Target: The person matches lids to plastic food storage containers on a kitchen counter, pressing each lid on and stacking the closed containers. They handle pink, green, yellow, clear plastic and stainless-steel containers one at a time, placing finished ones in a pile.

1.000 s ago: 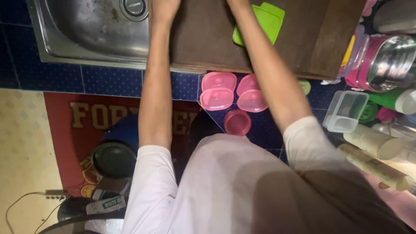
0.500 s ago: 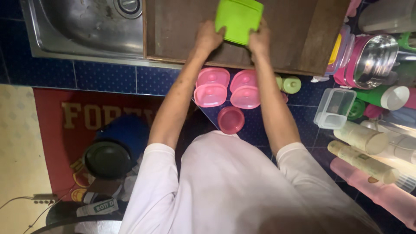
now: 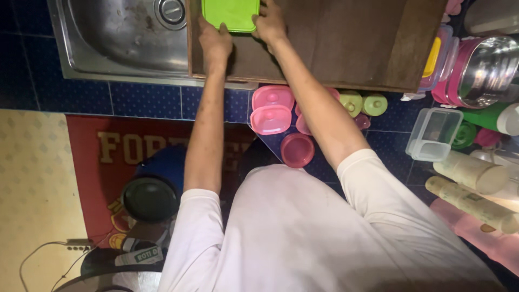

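A bright green plastic container (image 3: 230, 13) lies on the brown wooden board (image 3: 335, 43) at the top edge of the view, close to the board's left end beside the sink. My left hand (image 3: 214, 42) grips its lower left corner. My right hand (image 3: 269, 24) grips its right side. Both arms reach straight forward from my white shirt. The container's far part is cut off by the frame.
A steel sink (image 3: 121, 35) with a drain lies left of the board. Pink tubs (image 3: 270, 111), a round pink lid (image 3: 297, 150) and green lidded cups (image 3: 362, 103) sit on the blue tiles. Clear boxes, bottles and a steel bowl (image 3: 486, 70) crowd the right. A blue bucket (image 3: 154, 184) stands on a red mat.
Both hands have carried the green container leftward along the board, towards the sink. One second ago it lay tilted near the board's middle with my hands out of view above.
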